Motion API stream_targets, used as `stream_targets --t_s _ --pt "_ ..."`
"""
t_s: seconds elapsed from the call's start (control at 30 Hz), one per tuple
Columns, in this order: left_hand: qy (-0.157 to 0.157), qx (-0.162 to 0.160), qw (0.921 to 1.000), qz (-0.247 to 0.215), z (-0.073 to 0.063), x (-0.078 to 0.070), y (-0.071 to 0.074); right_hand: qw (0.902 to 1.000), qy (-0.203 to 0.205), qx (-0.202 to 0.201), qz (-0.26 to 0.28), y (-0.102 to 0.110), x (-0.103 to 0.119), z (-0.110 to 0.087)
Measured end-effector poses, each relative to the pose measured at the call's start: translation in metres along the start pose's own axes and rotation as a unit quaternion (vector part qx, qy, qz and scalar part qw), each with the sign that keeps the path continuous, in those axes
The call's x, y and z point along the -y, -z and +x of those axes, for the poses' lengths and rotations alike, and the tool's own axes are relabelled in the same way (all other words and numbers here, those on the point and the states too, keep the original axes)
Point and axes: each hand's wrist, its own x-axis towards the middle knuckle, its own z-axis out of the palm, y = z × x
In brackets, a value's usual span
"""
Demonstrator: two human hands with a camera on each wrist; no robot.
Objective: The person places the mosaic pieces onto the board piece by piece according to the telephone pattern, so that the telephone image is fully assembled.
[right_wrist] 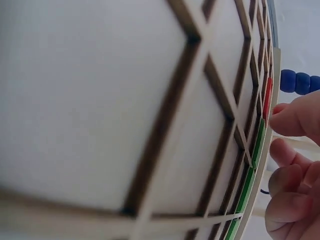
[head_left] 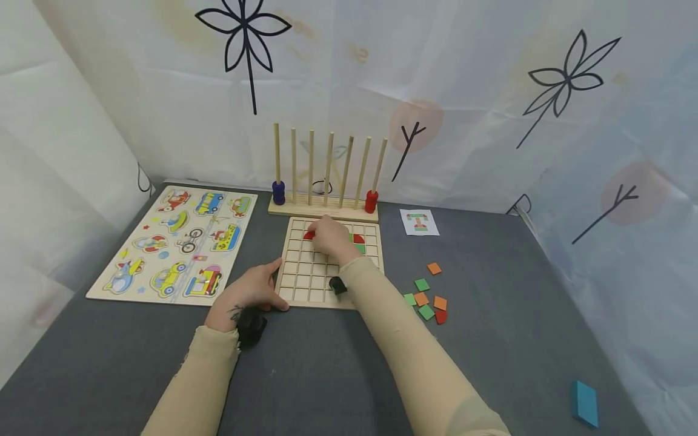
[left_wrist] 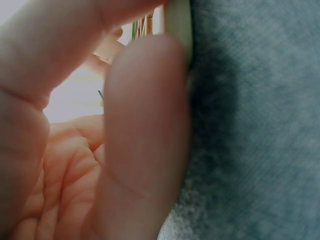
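A square wooden grid board lies on the dark table. My left hand grips its near left corner, with the thumb at the front edge and a finger at the left edge. My right hand reaches over the far rows, its loosely curled fingertips right at a red rounded tile. In the right wrist view, green tiles follow in line with the red one, and a gap shows between finger and thumb. Right of this hand sit another red tile and a green tile.
Loose green, orange and red tiles lie right of the board. A small pattern card is beyond them. Behind the board stands a wooden peg rack with blue and red beads. A picture puzzle lies left, a blue block near right.
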Motion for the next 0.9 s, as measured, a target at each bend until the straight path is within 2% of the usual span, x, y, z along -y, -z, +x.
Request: stream_targets --t_s 0.07,0.17,0.23,0.3,0.43,0.53,0.6,0.67,0.7,0.9 --pt "-0.002 0.001 1.0000 0.000 0.000 0.000 0.000 0.9999 -0.003 -0.005 0.015 0.003 -0.001 -0.002" --pt "-0.005 0.002 1.0000 0.002 0.000 0.001 0.000 0.9977 0.000 -0.011 0.067 0.011 -0.005 -0.009" --pt "-0.004 0.000 1.0000 0.002 0.001 0.001 0.000 0.9924 0.008 -0.013 0.122 0.017 -0.011 -0.015" --pt "-0.007 0.000 1.0000 0.004 0.001 0.002 0.000 0.9828 0.016 -0.019 0.183 0.024 -0.020 -0.021" --pt "-0.006 -0.004 1.0000 0.001 0.001 0.002 0.000 0.9512 0.033 -0.028 0.306 0.040 -0.044 -0.038" --pt "-0.009 -0.003 1.0000 0.001 0.001 0.002 0.000 0.9148 0.029 -0.022 0.402 0.052 -0.068 -0.055" --pt "-0.009 -0.002 1.0000 0.001 0.002 0.002 0.000 0.8947 0.025 -0.019 0.446 0.057 -0.086 -0.069" --pt "-0.011 0.000 0.9999 0.003 0.002 0.002 0.000 0.8800 0.019 -0.018 0.474 0.060 -0.103 -0.085" --pt "-0.011 0.000 0.9999 0.002 0.002 0.002 0.000 0.8758 0.019 -0.020 0.482 0.061 -0.112 -0.093" --pt "-0.015 0.000 0.9999 -0.002 0.001 0.002 0.000 0.8793 -0.009 -0.030 0.475 0.058 -0.153 -0.144"
